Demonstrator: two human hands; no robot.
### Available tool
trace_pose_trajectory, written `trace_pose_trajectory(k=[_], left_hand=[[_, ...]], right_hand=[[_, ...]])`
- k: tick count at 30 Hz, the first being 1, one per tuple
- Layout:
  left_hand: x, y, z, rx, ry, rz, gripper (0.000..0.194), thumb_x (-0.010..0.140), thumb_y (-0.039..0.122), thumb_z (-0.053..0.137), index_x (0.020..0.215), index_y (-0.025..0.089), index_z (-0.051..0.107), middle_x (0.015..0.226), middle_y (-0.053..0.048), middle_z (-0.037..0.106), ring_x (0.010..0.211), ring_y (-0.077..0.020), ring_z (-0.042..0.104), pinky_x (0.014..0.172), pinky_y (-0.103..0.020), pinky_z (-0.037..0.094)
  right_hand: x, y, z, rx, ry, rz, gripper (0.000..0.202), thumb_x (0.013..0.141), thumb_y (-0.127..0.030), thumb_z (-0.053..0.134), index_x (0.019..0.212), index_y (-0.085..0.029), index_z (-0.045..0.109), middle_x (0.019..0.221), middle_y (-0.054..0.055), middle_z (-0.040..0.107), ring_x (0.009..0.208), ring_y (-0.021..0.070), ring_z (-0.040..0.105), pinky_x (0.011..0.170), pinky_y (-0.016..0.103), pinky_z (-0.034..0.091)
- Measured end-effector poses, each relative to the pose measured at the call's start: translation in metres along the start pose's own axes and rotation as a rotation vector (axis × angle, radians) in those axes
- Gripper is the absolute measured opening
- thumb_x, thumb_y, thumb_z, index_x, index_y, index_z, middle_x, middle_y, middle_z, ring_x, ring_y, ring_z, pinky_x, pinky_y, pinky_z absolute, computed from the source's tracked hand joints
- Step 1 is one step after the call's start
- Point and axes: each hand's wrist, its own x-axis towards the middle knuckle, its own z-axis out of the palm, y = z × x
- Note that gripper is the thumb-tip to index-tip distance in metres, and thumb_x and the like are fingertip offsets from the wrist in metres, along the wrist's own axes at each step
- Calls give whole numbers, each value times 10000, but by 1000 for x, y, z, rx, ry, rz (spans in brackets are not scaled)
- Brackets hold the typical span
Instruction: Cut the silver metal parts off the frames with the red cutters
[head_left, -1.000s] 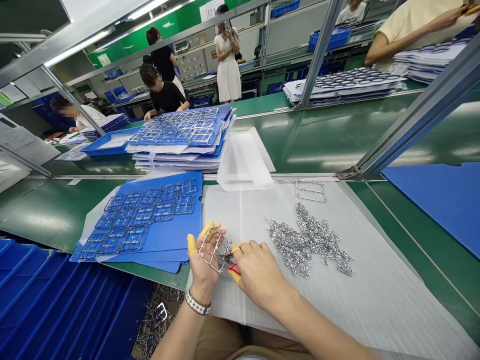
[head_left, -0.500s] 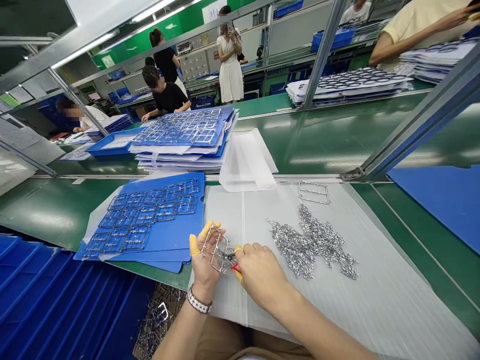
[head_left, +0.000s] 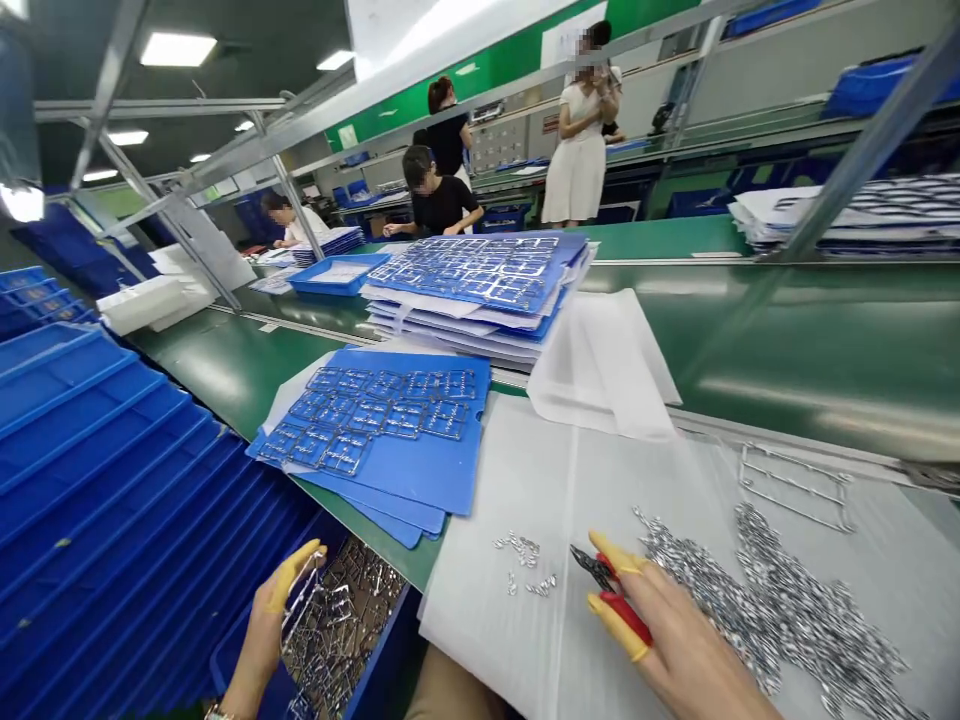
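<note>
My left hand (head_left: 264,615), with yellow finger cots, is low on the left over a blue bin (head_left: 397,640) of discarded metallic-looking frames. Its fingers pinch a thin silvery sprue frame (head_left: 298,592), partly hidden by the hand. My right hand (head_left: 675,625), also in yellow finger cots, is closed around red-handled cutting nippers (head_left: 626,612) above the white foam sheet (head_left: 517,640). The dark jaws point left toward a few loose silvery pieces (head_left: 523,549). Beside that hand lies a large pile of small shiny pieces (head_left: 795,600). An empty sprue frame (head_left: 796,485) rests behind the pile.
Blue sheets (head_left: 442,470) bearing several full sprues lie left of the foam. A tall stack of sprue-covered sheets (head_left: 465,310) stands behind, by a blue tray (head_left: 337,280). Stacked blue crates (head_left: 112,480) fill the left side. A metal post (head_left: 847,150) rises at right. Co-workers are beyond.
My left hand has moved down and left from the foam to over the bin with the frame. My right hand has drawn away with the nippers; loose pieces now lie on the foam. The view has turned left.
</note>
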Motion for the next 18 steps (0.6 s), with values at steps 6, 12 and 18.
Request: trace_pose_trajectory(k=[6, 12, 18], left_hand=[[38, -2, -4, 374, 109, 331, 344, 714, 472, 638, 1009, 308, 706, 1128, -34, 676, 1129, -323, 552, 1052, -501, 330], [78, 106, 120, 741, -405, 881, 458, 761, 263, 592, 1213, 333, 590, 1283, -54, 582, 1200, -294, 472, 1051, -486, 290], [118, 133, 238, 1220, -693, 968, 831, 574, 67, 633, 1341, 327, 447, 1480, -107, 334, 1317, -399, 277, 1040, -611, 110]], right_hand=[[18, -11, 11, 73, -19, -134, 462, 868, -402, 483, 1314, -283, 450, 988, 82, 669, 892, 240, 644, 769, 373, 525], [21, -30, 5, 34, -36, -60, 343, 873, -304, 449, 1204, -264, 530, 1053, 74, 655, 957, 217, 631, 808, 340, 521], [3, -32, -7, 47, -17, 5, 375, 890, -272, 357, 1241, -254, 485, 1038, 77, 629, 944, 203, 617, 791, 330, 517]])
